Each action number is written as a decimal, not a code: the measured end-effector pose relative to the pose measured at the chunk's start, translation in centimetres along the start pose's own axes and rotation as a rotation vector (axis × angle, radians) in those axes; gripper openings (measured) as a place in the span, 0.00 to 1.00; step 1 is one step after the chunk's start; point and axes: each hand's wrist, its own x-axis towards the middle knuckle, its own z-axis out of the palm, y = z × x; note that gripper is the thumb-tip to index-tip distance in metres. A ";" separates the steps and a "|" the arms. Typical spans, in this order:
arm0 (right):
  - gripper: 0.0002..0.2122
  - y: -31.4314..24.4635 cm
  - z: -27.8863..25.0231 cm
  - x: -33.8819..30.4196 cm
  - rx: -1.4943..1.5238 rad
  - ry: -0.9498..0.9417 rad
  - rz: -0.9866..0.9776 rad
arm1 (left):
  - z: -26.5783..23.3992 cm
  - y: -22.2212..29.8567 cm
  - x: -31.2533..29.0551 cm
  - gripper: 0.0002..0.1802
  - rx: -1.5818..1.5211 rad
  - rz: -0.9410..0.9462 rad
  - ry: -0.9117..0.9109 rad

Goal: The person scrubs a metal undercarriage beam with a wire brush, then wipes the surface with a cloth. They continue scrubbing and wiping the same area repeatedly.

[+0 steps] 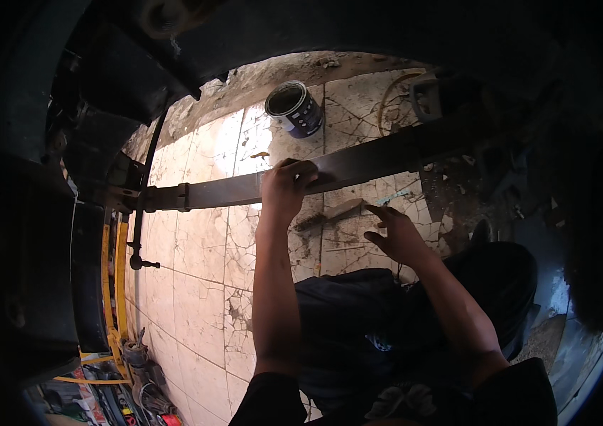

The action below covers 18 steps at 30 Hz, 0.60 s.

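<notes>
A long dark leaf spring (362, 165) runs across in front of me, with a clamp band near its left end. My left hand (289, 186) is closed over the middle of this bar, its fingers curled at the upper edge. Whether anything small sits under those fingers is hidden. To the right and nearer, my right hand (399, 238) is open, thumb and fingers apart. Its fingertips are close to the pale handle end of a brush (344, 210) with dark bristles, low beside the bar; whether they touch it I cannot tell.
An open paint can (294, 110) stands on the cracked tile floor (198, 245) beyond the bar. A thin rod with a jointed end (138, 261) hangs at left. Yellow metal bars (113, 284) and a pile of tools (127, 397) lie lower left. Dark vehicle framework (124, 78) surrounds the space overhead.
</notes>
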 end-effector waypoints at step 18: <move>0.37 -0.6 0.3 -0.1 0.095 0.024 -0.063 | -0.2 -1.4 2.7 0.07 -0.102 0.182 -0.175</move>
